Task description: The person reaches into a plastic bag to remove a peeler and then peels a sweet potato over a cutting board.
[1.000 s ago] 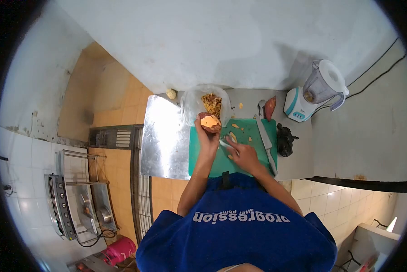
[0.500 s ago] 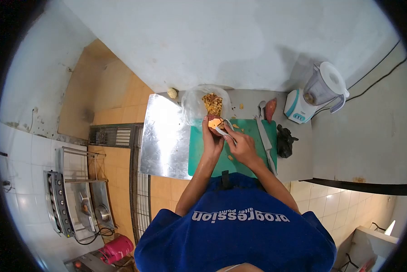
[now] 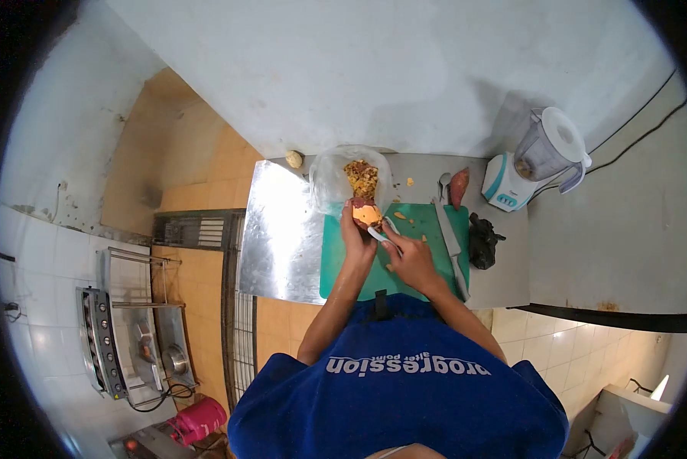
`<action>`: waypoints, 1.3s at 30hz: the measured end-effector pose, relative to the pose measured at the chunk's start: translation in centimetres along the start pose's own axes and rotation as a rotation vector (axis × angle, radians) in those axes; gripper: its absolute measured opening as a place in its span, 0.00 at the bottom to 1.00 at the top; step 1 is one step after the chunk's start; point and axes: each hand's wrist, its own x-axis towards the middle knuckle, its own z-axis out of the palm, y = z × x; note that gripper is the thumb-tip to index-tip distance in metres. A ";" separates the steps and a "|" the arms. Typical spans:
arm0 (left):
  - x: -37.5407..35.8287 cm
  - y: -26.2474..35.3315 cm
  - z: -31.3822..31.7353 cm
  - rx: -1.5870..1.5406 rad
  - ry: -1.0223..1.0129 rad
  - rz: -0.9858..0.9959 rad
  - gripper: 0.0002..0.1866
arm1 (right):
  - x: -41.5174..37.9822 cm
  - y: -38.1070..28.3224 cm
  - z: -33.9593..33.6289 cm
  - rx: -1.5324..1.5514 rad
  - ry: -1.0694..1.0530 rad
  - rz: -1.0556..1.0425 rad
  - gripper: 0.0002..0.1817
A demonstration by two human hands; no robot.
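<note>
A partly peeled sweet potato [image 3: 367, 214], red-skinned with orange flesh showing, is held in my left hand [image 3: 356, 239] above the green cutting board [image 3: 343, 264]. My right hand [image 3: 410, 258] is closed on a white peeler [image 3: 385, 232], whose head is at the lower side of the sweet potato. Just beyond my hands, a clear plastic bag [image 3: 326, 180] bears a heap of peelings [image 3: 362, 177]. Small orange scraps lie on the board. A large knife [image 3: 448, 233] rests along the board's right side.
Right of the board are a black plastic bag [image 3: 482, 241], another red-skinned sweet potato [image 3: 459, 188], a spoon [image 3: 443, 181] and a blender [image 3: 538, 157]. A pale round item [image 3: 293, 159] sits at the counter's back left. A stove [image 3: 102, 342] and pink gas cylinder [image 3: 198, 420] are far left.
The peeler has moved down along the sweet potato towards its near end, with my right hand slightly lower. More orange flesh faces the camera. The view has shifted slightly.
</note>
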 end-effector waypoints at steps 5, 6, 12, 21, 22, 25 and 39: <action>0.6 -0.7 -1.0 -0.041 0.032 -0.030 0.15 | -0.5 0.0 -0.6 0.010 -0.091 0.118 0.22; 0.4 -0.1 -0.4 -0.037 0.028 -0.030 0.15 | -1.3 0.7 -0.2 -0.053 -0.149 0.118 0.22; 1.2 2.9 0.2 0.003 0.129 0.063 0.21 | -0.4 0.8 -1.1 0.035 -0.119 0.169 0.22; -0.7 0.7 0.0 0.061 0.000 -0.046 0.22 | 0.7 0.0 -0.1 -0.049 -0.076 0.043 0.23; -0.7 0.9 0.2 0.071 0.017 -0.042 0.23 | 0.1 0.4 -0.1 -0.035 -0.105 0.047 0.23; 0.0 1.7 1.3 -0.040 0.143 0.000 0.26 | -1.5 1.2 0.0 -0.061 -0.186 0.090 0.23; -2.5 2.9 1.1 0.347 -0.256 -0.305 0.24 | 1.7 0.4 -4.3 0.288 0.062 0.179 0.25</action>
